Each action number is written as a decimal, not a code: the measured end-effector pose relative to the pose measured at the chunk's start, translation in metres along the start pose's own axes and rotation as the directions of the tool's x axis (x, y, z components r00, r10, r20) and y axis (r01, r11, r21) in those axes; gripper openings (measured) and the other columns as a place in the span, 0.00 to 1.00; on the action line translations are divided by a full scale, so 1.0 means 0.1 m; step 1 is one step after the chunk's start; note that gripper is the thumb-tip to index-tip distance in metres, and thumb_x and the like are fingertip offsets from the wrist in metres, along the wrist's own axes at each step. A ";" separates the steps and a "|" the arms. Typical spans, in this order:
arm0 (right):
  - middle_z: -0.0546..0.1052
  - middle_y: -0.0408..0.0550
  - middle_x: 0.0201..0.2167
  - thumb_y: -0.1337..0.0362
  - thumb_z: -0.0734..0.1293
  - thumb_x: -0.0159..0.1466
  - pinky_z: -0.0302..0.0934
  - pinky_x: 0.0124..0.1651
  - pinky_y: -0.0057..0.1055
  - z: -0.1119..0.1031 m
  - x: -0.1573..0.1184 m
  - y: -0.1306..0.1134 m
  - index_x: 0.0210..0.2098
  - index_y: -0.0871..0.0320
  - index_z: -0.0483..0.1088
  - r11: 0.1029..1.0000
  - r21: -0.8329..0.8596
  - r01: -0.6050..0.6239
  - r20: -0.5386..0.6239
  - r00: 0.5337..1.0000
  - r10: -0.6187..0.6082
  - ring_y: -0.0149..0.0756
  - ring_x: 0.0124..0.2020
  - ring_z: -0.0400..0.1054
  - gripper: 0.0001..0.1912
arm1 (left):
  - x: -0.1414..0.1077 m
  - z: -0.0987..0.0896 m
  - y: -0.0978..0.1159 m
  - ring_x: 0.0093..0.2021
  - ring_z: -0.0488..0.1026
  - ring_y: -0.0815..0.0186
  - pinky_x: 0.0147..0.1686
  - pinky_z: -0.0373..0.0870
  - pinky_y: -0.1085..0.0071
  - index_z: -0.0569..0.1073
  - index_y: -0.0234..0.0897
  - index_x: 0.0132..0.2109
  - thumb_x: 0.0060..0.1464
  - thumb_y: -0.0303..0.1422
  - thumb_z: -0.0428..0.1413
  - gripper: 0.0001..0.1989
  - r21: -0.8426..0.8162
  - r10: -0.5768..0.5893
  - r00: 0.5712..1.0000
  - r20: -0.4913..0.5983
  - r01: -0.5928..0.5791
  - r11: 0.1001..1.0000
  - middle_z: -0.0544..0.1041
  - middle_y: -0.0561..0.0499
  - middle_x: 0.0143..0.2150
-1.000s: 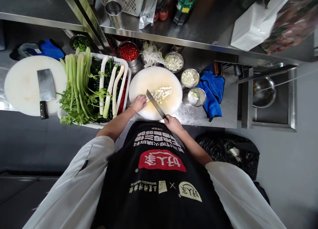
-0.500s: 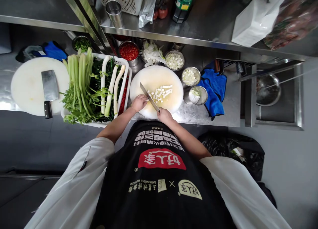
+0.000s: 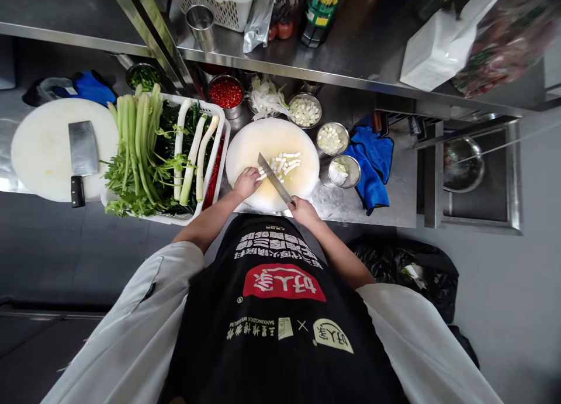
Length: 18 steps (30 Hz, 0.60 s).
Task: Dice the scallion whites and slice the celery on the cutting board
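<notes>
A round white cutting board (image 3: pixel 245 141) carries several small white vegetable pieces (image 3: pixel 287 163). My right hand (image 3: pixel 304 211) is closed on the handle of a knife (image 3: pixel 276 179), whose blade slants up and left across the board beside the pieces. At the board's left front edge my left hand (image 3: pixel 248 182) has its fingers bent together on a white piece that shows only in part near the fingertips. Left of it stands a white basket (image 3: pixel 222 120) with celery (image 3: pixel 139 141), leeks (image 3: pixel 191 158) and dark green vegetables.
Behind the board are metal bowls of chopped red peppers (image 3: pixel 226 93) and white pieces (image 3: pixel 305 110). Blue gloves (image 3: pixel 371 161) lie on the right. A cleaver (image 3: pixel 83 149) rests on another board (image 3: pixel 39 149). A steel shelf (image 3: pixel 342 59) runs above the counter.
The knife and my right hand have moved a little to the right, away from my left hand. My left hand has stayed nearly in place, and the whole view has shifted slightly.
</notes>
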State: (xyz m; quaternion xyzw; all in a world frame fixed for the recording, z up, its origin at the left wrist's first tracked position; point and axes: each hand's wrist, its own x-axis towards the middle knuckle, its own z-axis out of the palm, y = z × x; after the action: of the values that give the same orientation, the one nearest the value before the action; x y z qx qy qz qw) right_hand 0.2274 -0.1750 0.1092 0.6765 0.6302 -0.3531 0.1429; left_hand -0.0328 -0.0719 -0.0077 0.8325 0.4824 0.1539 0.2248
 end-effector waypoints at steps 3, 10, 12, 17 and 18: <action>0.84 0.56 0.48 0.58 0.61 0.78 0.63 0.45 0.32 -0.05 -0.05 -0.05 0.59 0.55 0.73 1.000 -0.021 0.004 -0.017 1.000 -0.004 0.48 0.49 0.78 0.16 | 0.00 -0.05 -0.01 0.59 0.73 0.49 0.63 0.74 0.50 0.83 0.37 0.47 0.63 0.28 0.58 0.10 0.026 0.034 0.999 0.023 -0.035 0.999 0.79 0.38 0.54; 0.84 0.57 0.46 0.58 0.61 0.77 0.63 0.44 0.34 -0.11 -0.22 -0.12 0.57 0.55 0.73 0.998 -0.051 0.024 -0.001 1.000 -0.024 0.49 0.46 0.79 0.15 | 0.11 -0.03 -0.07 0.61 0.73 0.47 0.64 0.73 0.50 0.83 0.38 0.47 0.59 0.24 0.58 0.12 0.036 0.098 0.992 0.077 -0.101 0.994 0.79 0.38 0.53; 0.84 0.58 0.47 0.58 0.61 0.77 0.64 0.44 0.34 -0.11 -0.19 -0.15 0.56 0.56 0.73 0.999 -0.047 0.019 0.018 1.000 -0.018 0.50 0.47 0.79 0.15 | 0.12 -0.01 -0.08 0.61 0.73 0.47 0.64 0.73 0.50 0.82 0.38 0.47 0.59 0.24 0.58 0.12 0.028 0.116 0.990 0.085 -0.118 0.993 0.79 0.38 0.53; 0.84 0.59 0.50 0.59 0.59 0.79 0.64 0.45 0.32 -0.01 0.10 -0.33 0.57 0.58 0.72 1.000 -0.020 -0.009 0.039 0.999 0.009 0.47 0.49 0.79 0.16 | 0.10 0.02 -0.12 0.60 0.74 0.49 0.64 0.73 0.51 0.82 0.37 0.45 0.59 0.24 0.58 0.10 0.028 0.126 0.989 0.073 -0.128 0.991 0.79 0.38 0.54; 0.83 0.59 0.51 0.59 0.59 0.79 0.64 0.45 0.32 0.02 0.14 -0.35 0.57 0.58 0.72 1.000 -0.015 -0.005 0.035 0.999 0.005 0.46 0.49 0.79 0.16 | 0.10 0.02 -0.12 0.60 0.74 0.49 0.64 0.74 0.51 0.82 0.37 0.45 0.59 0.24 0.58 0.10 0.025 0.123 0.990 0.069 -0.125 0.992 0.80 0.38 0.54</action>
State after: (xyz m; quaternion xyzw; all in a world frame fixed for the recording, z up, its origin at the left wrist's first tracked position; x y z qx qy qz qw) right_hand 0.1926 -0.1599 0.1074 0.6708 0.6286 -0.3596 0.1599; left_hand -0.0358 -0.0587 -0.0156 0.8688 0.4241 0.1324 0.2186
